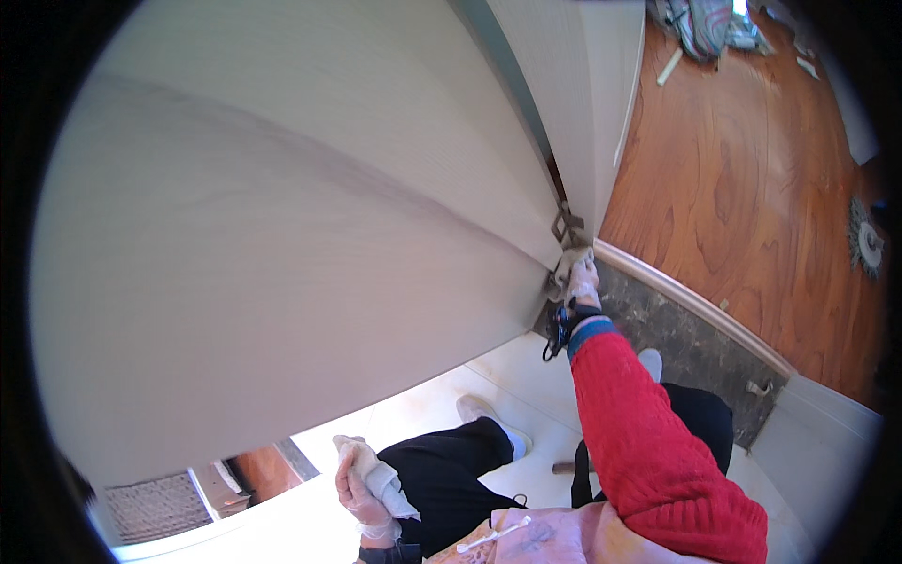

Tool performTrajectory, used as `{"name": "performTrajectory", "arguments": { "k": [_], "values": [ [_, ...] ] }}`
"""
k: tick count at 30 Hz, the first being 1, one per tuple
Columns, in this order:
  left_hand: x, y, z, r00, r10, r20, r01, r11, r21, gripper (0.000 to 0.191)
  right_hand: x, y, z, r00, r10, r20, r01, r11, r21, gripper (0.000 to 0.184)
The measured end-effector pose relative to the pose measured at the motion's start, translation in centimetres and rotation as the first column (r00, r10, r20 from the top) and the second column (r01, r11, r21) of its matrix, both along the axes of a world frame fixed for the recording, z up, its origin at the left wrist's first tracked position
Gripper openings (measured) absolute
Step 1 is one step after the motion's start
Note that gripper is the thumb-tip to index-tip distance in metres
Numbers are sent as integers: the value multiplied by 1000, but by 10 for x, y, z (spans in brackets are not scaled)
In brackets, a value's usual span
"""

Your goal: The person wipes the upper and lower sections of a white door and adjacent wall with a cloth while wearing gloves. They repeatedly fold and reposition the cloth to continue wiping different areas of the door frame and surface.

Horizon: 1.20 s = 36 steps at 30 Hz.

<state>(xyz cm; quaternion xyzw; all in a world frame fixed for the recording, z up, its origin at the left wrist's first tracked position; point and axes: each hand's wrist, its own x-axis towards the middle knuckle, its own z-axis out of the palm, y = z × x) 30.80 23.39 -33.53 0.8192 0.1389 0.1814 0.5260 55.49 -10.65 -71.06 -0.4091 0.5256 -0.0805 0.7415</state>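
My right hand (583,283), in a clear thin glove, holds a greyish cloth (566,269) against the low corner where the pale door (317,268) meets its frame (599,106). Just above the hand is a metal hinge (566,222). My left hand (361,497), gloved the same way, is closed round a folded whitish cloth (386,479) beside my left knee. The tips of the right fingers are partly hidden by the cloth.
A dark stone threshold (676,331) lies between white floor tiles (416,388) and a wood-look floor (733,183). A round brush (865,240) lies at the right. Plastic bags (705,28) lie at the top. A woven mat (158,511) shows at the lower left.
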Motion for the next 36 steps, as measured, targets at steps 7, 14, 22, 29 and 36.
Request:
{"name": "performTrajectory", "arguments": {
  "k": [7,14,22,29,36],
  "values": [
    [-4,1,-8,993,-17,113,29,994,-108,23,-16,32,129,956,-225,187,240,969,-61,44],
    [-8,13,-13,997,-11,74,21,990,-138,24,-50,39,336,674,2,738,266,932,-246,43],
    [-11,28,-26,994,-18,111,48,962,-269,23,-47,11,591,283,452,846,691,516,-507,40],
    [-16,20,-16,990,4,142,33,966,-258,23,-15,18,664,443,553,706,701,278,-657,36],
    [-16,25,-17,988,-26,150,49,987,-153,25,-8,31,570,546,457,702,709,194,-678,38]
  ]
}}
